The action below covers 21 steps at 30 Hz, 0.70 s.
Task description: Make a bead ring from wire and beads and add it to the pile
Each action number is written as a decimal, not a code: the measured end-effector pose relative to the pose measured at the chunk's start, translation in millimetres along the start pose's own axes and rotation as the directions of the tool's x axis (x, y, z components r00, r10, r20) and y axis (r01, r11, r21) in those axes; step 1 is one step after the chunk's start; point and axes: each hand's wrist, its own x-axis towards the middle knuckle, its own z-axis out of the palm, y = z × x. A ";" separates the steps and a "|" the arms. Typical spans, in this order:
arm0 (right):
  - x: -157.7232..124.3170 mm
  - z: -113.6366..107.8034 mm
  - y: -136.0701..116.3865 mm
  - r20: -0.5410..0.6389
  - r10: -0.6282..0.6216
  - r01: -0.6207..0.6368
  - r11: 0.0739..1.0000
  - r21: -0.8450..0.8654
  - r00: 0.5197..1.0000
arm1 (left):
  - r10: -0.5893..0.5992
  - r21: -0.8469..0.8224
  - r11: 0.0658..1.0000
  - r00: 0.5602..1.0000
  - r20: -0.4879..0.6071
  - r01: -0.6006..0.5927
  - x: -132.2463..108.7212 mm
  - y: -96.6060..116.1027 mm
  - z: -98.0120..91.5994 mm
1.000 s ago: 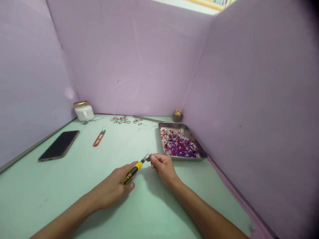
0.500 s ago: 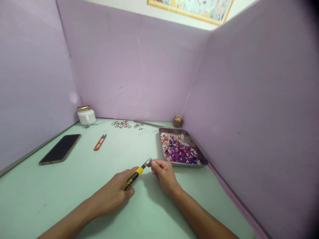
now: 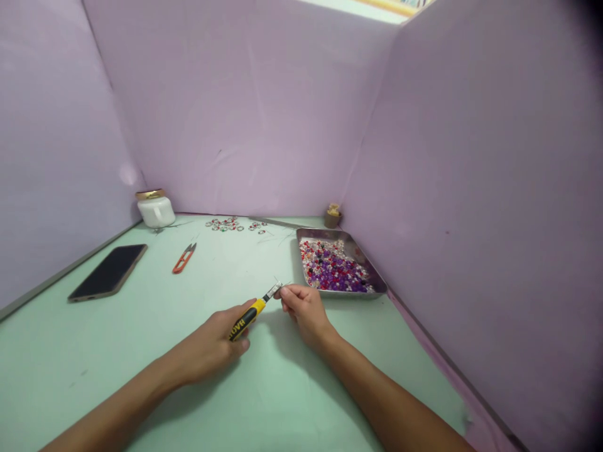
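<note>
My left hand [image 3: 221,342] is closed around the yellow-and-black handle of a metal-tipped tool [image 3: 247,318], whose exact kind I cannot make out. Its silver end slants up and to the right, meeting the fingertips of my right hand [image 3: 304,311]. Those fingers are pinched together at the tip, and thin wire [image 3: 277,281] sticks out there in fine strands. Whatever else lies between the fingertips is too small to tell. Just behind my right hand stands a metal tray [image 3: 384,290] of loose purple, red and clear beads [image 3: 336,270].
On the green table [image 3: 282,389], red thread snips [image 3: 184,258] and a phone [image 3: 109,272] lie to the left. Small beaded rings [image 3: 225,225] are grouped at the back. A white jar [image 3: 156,211] and a tiny pot [image 3: 332,218] stand near the purple walls [image 3: 235,113].
The view has tipped down slightly, so everything sits a little higher in the picture. Both hands keep their grip, with the tool's tip still at the right fingertips.
</note>
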 end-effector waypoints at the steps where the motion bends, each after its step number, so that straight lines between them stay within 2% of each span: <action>1: -0.2 0.1 0.0 -0.002 0.003 -0.003 1.000 0.004 1.000 | 0.003 0.013 1.000 1.000 -0.007 -0.002 0.9 -2.4 1.4; 5: -0.3 -0.4 0.9 -0.010 0.004 -0.003 1.000 0.010 1.000 | 0.018 0.059 0.998 0.999 -0.048 -0.015 3.7 -10.8 7.8; 8: 0.5 -2.1 1.3 0.011 -0.024 0.024 1.000 0.010 1.000 | 0.026 0.011 1.000 0.998 -0.050 -0.026 3.4 -12.7 8.5; 10: 1.1 -3.4 1.2 0.041 -0.048 0.047 0.999 0.025 0.998 | 0.008 -0.091 0.996 1.000 0.007 -0.007 1.8 -12.0 4.3; 13: 1.4 -4.7 0.3 0.093 -0.060 0.055 0.997 0.056 0.994 | 0.009 -0.259 0.965 0.987 0.159 0.033 -1.3 -9.8 -6.2; 15: 0.9 -4.5 -0.8 0.113 -0.057 0.049 0.996 0.068 0.992 | 0.018 -0.268 0.963 0.976 0.216 0.042 -2.8 -8.8 -11.0; 16: 0.5 -4.1 -1.5 0.112 -0.047 0.039 0.997 0.073 0.993 | 0.015 -0.220 0.975 0.980 0.200 0.030 -2.9 -8.8 -11.3; 18: -0.4 -2.7 -3.0 0.086 0.009 -0.016 0.996 0.085 0.996 | 0.011 -0.029 1.000 0.997 0.079 -0.009 -2.0 -10.4 -6.6; 21: -1.2 -0.8 -5.4 0.024 0.111 -0.113 0.991 0.075 0.994 | 0.045 0.344 0.939 0.991 -0.127 0.001 2.1 -16.7 8.9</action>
